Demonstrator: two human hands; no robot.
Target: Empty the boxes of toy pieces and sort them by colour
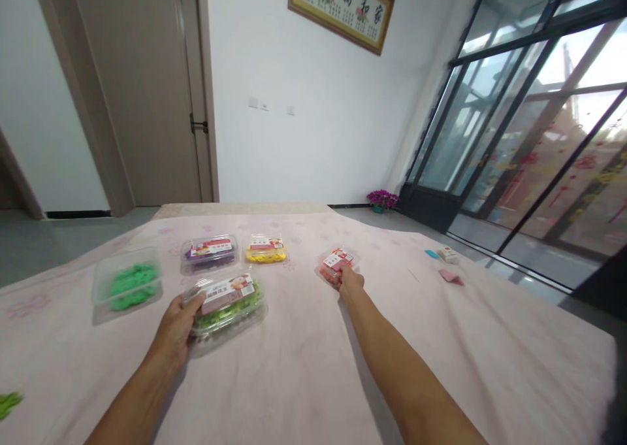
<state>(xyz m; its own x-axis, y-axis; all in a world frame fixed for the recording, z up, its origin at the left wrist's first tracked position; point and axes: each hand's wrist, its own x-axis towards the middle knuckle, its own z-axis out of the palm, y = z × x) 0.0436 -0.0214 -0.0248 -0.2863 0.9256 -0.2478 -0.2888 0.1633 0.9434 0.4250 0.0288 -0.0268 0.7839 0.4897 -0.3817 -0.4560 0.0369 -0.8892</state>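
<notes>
My left hand (179,327) grips the near left end of a clear plastic clamshell box (228,304) with light green pieces inside and a label on its lid. Farther right, my right hand (350,280) is closed on the near edge of a smaller clear clamshell box (337,262) with pinkish-orange contents and a red and white label. Behind the green box sit a labelled box of purple pieces (209,252) and a labelled box of yellow pieces (266,249). To the left stands a clear tub (100,288) holding darker green pieces (134,285).
A pink patterned cloth (294,366) covers the table. At its right lie a blue piece (432,253), a small white object (448,255) and a pink scrap (450,276). A bright green piece (8,403) lies at the near left. Purple flowers (383,198) stand on the floor beyond.
</notes>
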